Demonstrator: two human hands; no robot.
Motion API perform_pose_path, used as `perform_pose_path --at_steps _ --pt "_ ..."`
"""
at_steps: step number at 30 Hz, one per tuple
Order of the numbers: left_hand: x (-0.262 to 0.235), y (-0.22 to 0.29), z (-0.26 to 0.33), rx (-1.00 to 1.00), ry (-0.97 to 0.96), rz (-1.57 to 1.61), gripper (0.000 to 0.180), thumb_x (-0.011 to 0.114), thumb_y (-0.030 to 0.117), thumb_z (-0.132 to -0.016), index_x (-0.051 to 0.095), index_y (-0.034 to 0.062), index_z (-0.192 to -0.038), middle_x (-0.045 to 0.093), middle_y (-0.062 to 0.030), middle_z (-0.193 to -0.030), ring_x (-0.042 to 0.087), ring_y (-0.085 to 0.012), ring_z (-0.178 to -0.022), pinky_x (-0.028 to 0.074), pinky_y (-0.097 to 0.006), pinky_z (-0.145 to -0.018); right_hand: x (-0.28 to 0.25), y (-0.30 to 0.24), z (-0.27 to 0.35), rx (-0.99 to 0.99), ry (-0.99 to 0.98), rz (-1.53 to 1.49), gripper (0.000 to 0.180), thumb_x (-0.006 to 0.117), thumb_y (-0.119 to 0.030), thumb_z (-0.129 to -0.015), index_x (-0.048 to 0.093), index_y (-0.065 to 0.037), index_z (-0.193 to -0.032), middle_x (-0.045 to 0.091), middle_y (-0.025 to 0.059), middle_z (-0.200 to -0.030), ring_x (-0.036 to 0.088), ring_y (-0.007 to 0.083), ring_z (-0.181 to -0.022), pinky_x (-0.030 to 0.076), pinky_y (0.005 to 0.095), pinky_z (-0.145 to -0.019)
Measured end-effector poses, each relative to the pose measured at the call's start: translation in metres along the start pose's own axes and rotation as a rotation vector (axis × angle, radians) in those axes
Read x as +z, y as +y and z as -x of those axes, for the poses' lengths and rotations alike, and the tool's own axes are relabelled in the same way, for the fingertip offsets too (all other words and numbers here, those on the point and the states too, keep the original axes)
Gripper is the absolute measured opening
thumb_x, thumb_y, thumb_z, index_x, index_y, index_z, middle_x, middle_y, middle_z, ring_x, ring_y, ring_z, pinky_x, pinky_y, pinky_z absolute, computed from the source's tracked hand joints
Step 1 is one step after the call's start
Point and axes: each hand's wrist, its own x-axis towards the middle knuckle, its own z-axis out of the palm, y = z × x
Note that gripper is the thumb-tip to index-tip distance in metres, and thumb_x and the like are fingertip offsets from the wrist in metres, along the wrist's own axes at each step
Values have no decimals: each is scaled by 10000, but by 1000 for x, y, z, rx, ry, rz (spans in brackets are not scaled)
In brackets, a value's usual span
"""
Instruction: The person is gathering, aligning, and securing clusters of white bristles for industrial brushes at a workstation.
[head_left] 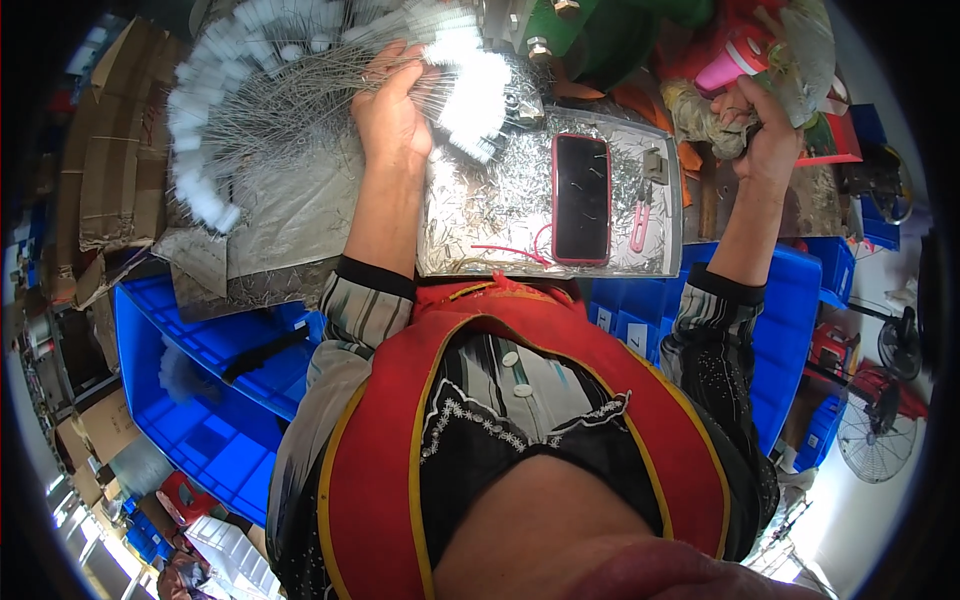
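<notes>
Head view: left hand (392, 112) has its fingers clamped on a fanned bundle of white-tipped wire brushes (300, 90) above the foil-covered bench (500, 215). Right hand (762, 130) grips a wadded rag (708, 122). Sorting stage, likely; next move needs one brush separated.

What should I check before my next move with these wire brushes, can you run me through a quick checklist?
1. Left hand grips the fanned bundle of wire brushes: ok.
2. Right hand has hold of the crumpled rag: ok.
3. Phone lies flat on the metal tray, away from both hands: ok.
4. Pink clip beside the phone is out of the way: ok.
5. Every brush stem is caught in the grip: cannot tell.
</notes>
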Motion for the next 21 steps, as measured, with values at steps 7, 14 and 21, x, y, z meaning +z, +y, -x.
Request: perform_pose_path --at_steps 7,14,21 --pt "1 -3 -3 1 -25 -48 341 525 -120 -687 521 -77 -1025 592 -184 -938 575 -222 -784 499 -310 -677 -2 -8 -2 63 24 25 246 546 -72 -766 446 -28 -546 405 58 -529 460 184 -508 420 326 -589" --pt "0 -1 -4 0 -34 -65 336 524 -120 -694 516 -88 -1029 594 -187 -932 577 -222 -788 496 -303 -676 2 -9 -3 41 -11 27 238 547 -73 -765 448 -26 -554 406 64 -510 454 188 -494 416 335 -564" --pt "2 10 0 -28 -81 -233 348 586 -54 -727 509 -85 -1064 594 -154 -871 594 -195 -708 504 -273 -607 -3 69 -4 -294 -57 -173 123 541 -5 -738 561 71 -644 519 117 -530 524 216 -490 473 340 -561"
